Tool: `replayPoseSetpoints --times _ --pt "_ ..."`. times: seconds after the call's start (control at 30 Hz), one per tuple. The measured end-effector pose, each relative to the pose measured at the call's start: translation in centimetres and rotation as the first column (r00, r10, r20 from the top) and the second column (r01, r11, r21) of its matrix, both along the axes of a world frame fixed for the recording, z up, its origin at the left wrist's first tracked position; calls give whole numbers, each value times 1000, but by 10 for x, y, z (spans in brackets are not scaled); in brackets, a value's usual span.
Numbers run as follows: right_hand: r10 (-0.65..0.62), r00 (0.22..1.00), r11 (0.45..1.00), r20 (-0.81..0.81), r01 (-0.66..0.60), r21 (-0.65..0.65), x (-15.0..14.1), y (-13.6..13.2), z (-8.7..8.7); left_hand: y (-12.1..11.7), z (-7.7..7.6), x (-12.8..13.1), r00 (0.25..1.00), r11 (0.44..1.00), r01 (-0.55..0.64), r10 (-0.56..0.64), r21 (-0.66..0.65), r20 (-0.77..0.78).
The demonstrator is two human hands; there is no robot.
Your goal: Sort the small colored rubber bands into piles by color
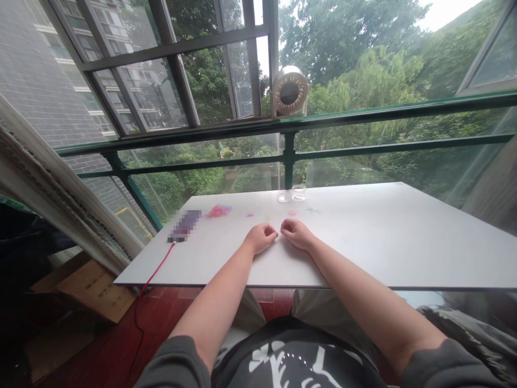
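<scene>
My left hand [260, 238] rests on the white table [363, 242] with its fingers curled in a pinch. Facing it across a narrow gap, my right hand [298, 234] is closed the same way. Anything between the fingertips is too small to make out. Just beyond the hands lie a little pink bit [292, 213], a purple bit [250, 215] and some thin green pieces [312, 209]. Farther left is a loose heap of pink, red and purplish bits [219, 210]. Two clear round dishes [299, 193] stand close together at the table's far edge.
A blurred-out dark device [186, 223] sits at the table's left, with a red cable [159, 267] hanging over the front edge. Behind the table runs a green railing [202, 166] with a round white fan [290, 91] above it. A cardboard box [95, 288] is on the floor.
</scene>
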State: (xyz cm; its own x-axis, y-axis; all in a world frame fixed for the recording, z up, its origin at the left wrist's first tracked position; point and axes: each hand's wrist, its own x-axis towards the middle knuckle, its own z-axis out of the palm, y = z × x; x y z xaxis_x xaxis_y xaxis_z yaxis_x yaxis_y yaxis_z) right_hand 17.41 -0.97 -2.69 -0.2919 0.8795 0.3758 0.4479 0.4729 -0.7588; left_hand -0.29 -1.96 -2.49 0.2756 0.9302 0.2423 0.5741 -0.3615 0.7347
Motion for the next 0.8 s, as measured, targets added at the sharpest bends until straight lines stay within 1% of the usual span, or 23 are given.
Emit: replayPoseSetpoints --times 0.17,0.3,0.47,0.6,0.7,0.8 --pt "-28 999 999 -43 29 17 0 1 0 2 -1 0 1000 1000 15 -15 -20 16" --pt "-92 989 995 -113 95 18 3 5 -2 4 -2 0 999 999 31 -29 -36 42" --pt "-189 956 981 -226 194 2 5 11 -5 5 -2 -1 997 998 46 -43 -52 60" --pt "-242 925 969 -292 243 -32 8 13 -6 5 -3 -1 997 998 42 -39 -52 66" --pt "-250 920 968 -300 243 -60 10 13 -6 3 -3 0 998 998 31 -27 -51 64" --pt "-186 951 983 -248 179 -52 8 10 -5 1 -2 0 998 998 25 -22 -55 58"
